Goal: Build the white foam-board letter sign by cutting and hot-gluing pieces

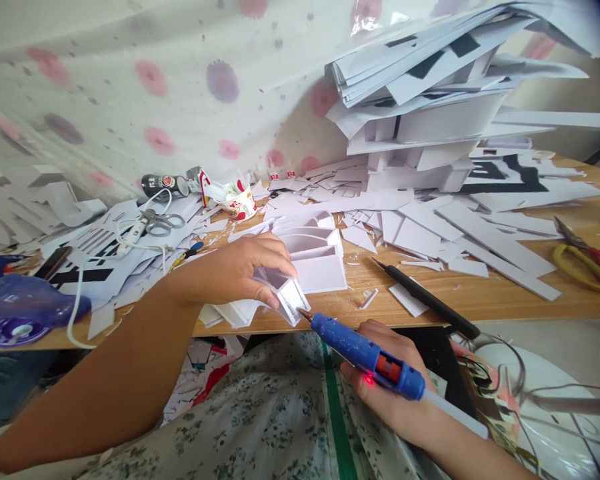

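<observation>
My left hand (250, 270) grips a white foam-board piece (291, 299) at the table's front edge, thumb in front and fingers over the top. A blue hot glue gun (347, 343) is in my right hand (395, 380), its nozzle at the open end of that piece. A clear glue stick (455, 412) sticks out of the gun's back, and a red light glows on its side. Just behind my left hand stands a white foam-board structure (320, 270) with curved walls. My right fingers are partly hidden by the gun.
Foam-board offcuts (420, 227) cover the right of the wooden table (365, 317). A black pen-like tool (425, 300) overhangs the front edge. Pliers (580, 257) lie far right, scissors (163, 223) left, near a white power strip (133, 233). Stacked boards (430, 120) rise behind.
</observation>
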Available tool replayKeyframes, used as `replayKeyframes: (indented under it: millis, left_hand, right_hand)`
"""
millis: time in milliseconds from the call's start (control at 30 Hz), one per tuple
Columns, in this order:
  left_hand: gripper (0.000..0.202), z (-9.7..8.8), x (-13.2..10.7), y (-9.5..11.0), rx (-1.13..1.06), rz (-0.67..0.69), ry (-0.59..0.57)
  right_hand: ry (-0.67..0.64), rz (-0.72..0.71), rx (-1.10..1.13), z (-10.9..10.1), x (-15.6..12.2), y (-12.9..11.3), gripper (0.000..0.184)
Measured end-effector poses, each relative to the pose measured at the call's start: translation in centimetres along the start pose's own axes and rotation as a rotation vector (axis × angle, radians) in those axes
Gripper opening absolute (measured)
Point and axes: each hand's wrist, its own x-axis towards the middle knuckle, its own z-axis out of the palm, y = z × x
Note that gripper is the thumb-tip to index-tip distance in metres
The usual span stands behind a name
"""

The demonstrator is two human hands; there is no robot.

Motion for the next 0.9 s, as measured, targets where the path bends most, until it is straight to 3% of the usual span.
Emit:
replayKeyframes:
  millis: [900]
  left_hand:
    - [0.029, -0.05, -0.09, 0.05, 0.011, 0.004, -0.007]
  right_hand:
    - [0.006, -0.005, 0.012, 0.21, 0.22, -0.45, 0.022]
